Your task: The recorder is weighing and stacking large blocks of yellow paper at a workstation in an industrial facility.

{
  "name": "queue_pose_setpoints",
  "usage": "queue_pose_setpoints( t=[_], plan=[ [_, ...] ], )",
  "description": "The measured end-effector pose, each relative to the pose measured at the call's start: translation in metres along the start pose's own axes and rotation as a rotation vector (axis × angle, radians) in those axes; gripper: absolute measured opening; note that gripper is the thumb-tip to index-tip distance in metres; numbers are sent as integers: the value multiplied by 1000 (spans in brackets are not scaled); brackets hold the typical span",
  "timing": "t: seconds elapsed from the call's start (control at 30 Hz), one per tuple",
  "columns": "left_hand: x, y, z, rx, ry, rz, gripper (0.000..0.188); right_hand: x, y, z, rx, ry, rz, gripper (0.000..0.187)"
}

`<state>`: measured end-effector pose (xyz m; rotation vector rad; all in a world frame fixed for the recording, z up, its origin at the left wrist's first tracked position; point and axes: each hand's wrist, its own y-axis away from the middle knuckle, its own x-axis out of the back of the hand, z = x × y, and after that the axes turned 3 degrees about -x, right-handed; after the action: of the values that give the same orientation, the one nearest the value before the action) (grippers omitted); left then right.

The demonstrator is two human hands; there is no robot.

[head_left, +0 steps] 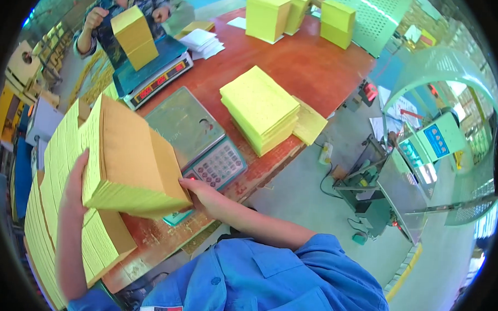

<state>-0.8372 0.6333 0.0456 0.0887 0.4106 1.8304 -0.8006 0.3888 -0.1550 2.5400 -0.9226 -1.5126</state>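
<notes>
Between my two hands is a thick stack of yellow paper [139,146], tilted, with a tan top face and layered edges. My left hand [77,185] is pressed against its left side, the fingers partly hidden behind it. At the near right corner, my right hand [199,193] grips the stack with the thumb on top and the other fingers out of sight underneath. Just past the stack lies a digital scale [187,126] with a grey plate and a keypad. Long rows of upright yellow paper [52,214] stand on the left, close to my left forearm.
Another yellow paper stack [262,101] sits right of the scale on the red table [296,58]. Across it, a person [114,19] stands by a second scale [158,78] bearing paper blocks [135,39]. More stacks [267,16] stand farther back; a machine [390,188] is at right.
</notes>
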Motion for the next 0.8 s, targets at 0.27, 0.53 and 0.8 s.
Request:
queue_pose_setpoints(
  t=[0.27, 0.53, 0.8],
  plan=[
    [-37, 59, -7, -245, 35, 115, 48, -7, 79, -38, 301, 97, -32, 42],
    [-87, 21, 23, -424, 52, -65, 47, -16, 191, -170, 735, 327, 293, 48],
    [-362, -102, 14, -183, 234, -391, 48, 166, 200, -295, 704, 233, 405, 47]
  ],
)
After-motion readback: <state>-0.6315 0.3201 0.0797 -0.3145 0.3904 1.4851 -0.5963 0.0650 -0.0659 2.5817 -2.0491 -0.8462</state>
